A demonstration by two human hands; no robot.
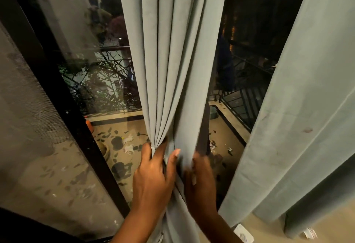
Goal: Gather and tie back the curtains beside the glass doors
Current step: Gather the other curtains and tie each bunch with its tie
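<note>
The right hand [199, 181] is motion-blurred — its fingertips hidden behind the curtain [172, 60] folds.

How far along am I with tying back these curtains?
Partly done. The middle curtain is already bunched into folds. In hand: your left hand pinches the gathered pleats, and your right hand, blurred, presses the fabric's other side. Left: no tie-back is visible around it, and the right curtain hangs loose and ungathered.
</note>
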